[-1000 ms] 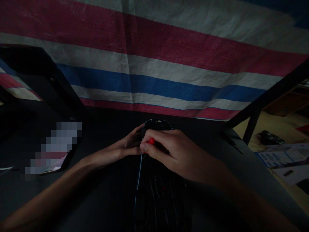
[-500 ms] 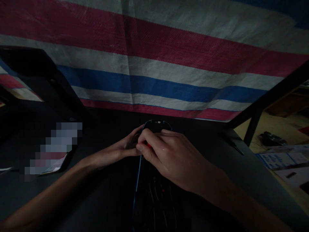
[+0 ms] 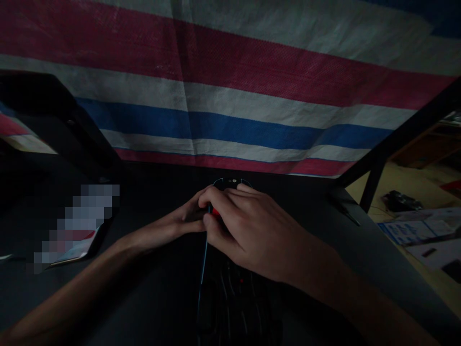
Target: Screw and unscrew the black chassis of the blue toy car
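Observation:
A long black object with a thin blue edge (image 3: 202, 274) lies on the dark table, pointing away from me. Its rounded far end carries a small light round spot, and its near part shows ridges with pale lines and a tiny red dot. My left hand (image 3: 189, 216) grips its left side near the far end, fingertips partly hidden. Over the same end, my right hand (image 3: 245, 218) is closed, thumb and forefinger around a small red piece (image 3: 215, 212). Most of that piece is covered, so its kind does not show.
A striped tarp (image 3: 216, 96) hangs behind the table. On the left stand a dark lamp-like arm (image 3: 82, 129) and a phone-like slab (image 3: 77, 250), partly blurred out. A thin dark tool (image 3: 347, 214) lies at the right edge, and printed sheets (image 3: 414, 230) lie beyond it.
The whole view has shifted slightly. My right hand has turned a little around the red piece, and more red shows between thumb and forefinger. My left hand keeps its place on the object.

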